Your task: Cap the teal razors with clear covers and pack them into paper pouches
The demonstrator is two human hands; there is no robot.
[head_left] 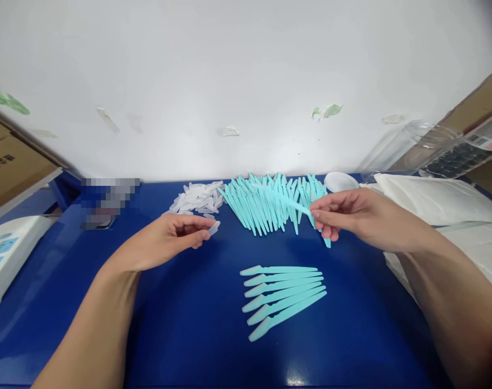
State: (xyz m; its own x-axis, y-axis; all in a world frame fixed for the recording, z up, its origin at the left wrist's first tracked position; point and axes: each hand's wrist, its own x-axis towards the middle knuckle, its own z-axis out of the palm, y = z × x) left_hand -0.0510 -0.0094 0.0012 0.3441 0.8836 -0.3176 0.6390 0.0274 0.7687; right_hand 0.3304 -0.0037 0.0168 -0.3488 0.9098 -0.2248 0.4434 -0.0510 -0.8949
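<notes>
Between the thumb and fingers of my left hand [185, 232] is a small translucent blade cap [214, 227]. My right hand [347, 216] pinches the handle end of a turquoise eyebrow razor [297, 206], whose far end points left over the pile and is blurred. Behind it lies a heap of turquoise eyebrow razors [256, 210]. A pile of loose translucent caps [197, 198] sits just beyond my left hand. Nearer to me, several eyebrow razors [288, 284] with covered heads lie in a fanned row, heads to the left.
A white wall [246, 65] rises behind the blue table [181, 324]. White packets [444, 197], a round white lid [341, 182] and a clear plastic jar [412, 146] stand at right. At left are a white device [11, 259] and a cardboard box [14, 167].
</notes>
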